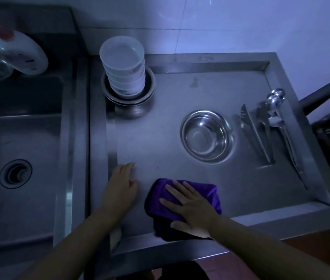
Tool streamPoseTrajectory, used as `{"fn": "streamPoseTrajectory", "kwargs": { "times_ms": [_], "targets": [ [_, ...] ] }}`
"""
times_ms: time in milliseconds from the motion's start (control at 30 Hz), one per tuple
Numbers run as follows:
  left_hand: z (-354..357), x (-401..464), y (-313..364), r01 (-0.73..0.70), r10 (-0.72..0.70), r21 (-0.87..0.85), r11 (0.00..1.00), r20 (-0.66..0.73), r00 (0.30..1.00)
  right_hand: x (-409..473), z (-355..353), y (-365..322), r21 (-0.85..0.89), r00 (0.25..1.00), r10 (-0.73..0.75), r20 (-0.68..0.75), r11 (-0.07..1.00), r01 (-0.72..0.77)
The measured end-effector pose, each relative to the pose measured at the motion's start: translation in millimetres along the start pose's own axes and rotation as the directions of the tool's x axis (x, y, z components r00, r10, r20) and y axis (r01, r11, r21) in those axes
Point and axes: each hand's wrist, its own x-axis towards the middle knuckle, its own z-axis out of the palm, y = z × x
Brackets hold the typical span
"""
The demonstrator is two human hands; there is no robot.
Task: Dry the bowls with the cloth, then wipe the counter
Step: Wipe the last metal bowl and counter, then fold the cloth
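While the light is dim, I can see from the head view my right hand point(188, 209) lying flat on the purple cloth point(182, 201), fingers straight and spread, pressing it onto the steel counter point(160, 138) near its front rim. My left hand point(122, 186) rests open on the counter just left of the cloth, fingers relaxed, holding nothing. Behind the cloth and to its right a single steel bowl point(207, 136) stands upright. Well behind the cloth, toward the back left corner of the counter, a stack of white bowls point(123, 65) sits nested in steel bowls point(128, 91). Right of the single bowl lie tongs point(256, 134) and spoons point(277, 122). Left of the cloth, beyond the counter's edge, is the sink point(20, 142), with a white bottle point(22, 53) at its far side.
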Motion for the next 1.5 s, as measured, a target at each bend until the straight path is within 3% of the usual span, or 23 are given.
{"fn": "streamPoseTrajectory", "kwargs": {
  "times_ms": [133, 300, 500, 600, 767, 967, 1100, 1333, 1500],
  "targets": [
    [-12, -7, -15, -0.028, 0.026, -0.026, 0.999, -0.084, 0.996, 54, 3, -18, -0.004, 0.996, 0.077, -0.039, 0.997, -0.078],
    [-19, -10, -28, 0.021, -0.022, -0.013, 1.000, -0.095, 0.995, 104, -8, 15, -0.024, 0.974, 0.214, -0.076, 0.976, -0.217],
    [-22, -19, -34, 0.015, -0.016, -0.013, 1.000, -0.134, 0.991, 138, -17, 19, 0.080, 0.843, 0.530, -0.089, 0.848, -0.524],
    [-23, -23, -31, 0.015, -0.018, -0.014, 1.000, -0.184, 0.983, 122, -5, -24, 0.129, 0.879, 0.468, -0.090, 0.881, -0.456],
    [-13, -30, -19, 0.083, -0.093, -0.049, 0.995, -0.243, 0.966, 79, 21, -85, 0.131, 0.982, 0.176, -0.062, 0.977, -0.167],
    [14, -45, 10, 0.101, -0.100, -0.006, 0.995, -0.225, 0.969, 38, 22, -60, 0.176, 0.999, 0.021, -0.031, 0.984, -0.015],
    [48, -53, 45, 0.123, -0.122, -0.007, 0.992, -0.205, 0.971, -3, 25, -8, 0.160, 0.998, 0.060, -0.022, 0.985, -0.056],
    [118, -49, 112, 0.143, -0.136, 0.058, 0.988, -0.111, 0.984, -80, 26, 98, 0.111, 0.963, 0.267, -0.026, 0.958, -0.262],
    [146, -15, 143, 0.038, -0.033, 0.244, 0.969, -0.026, 0.999, -96, 19, 145, 0.136, 0.921, 0.381, -0.085, 0.920, -0.368]
  ]
}}
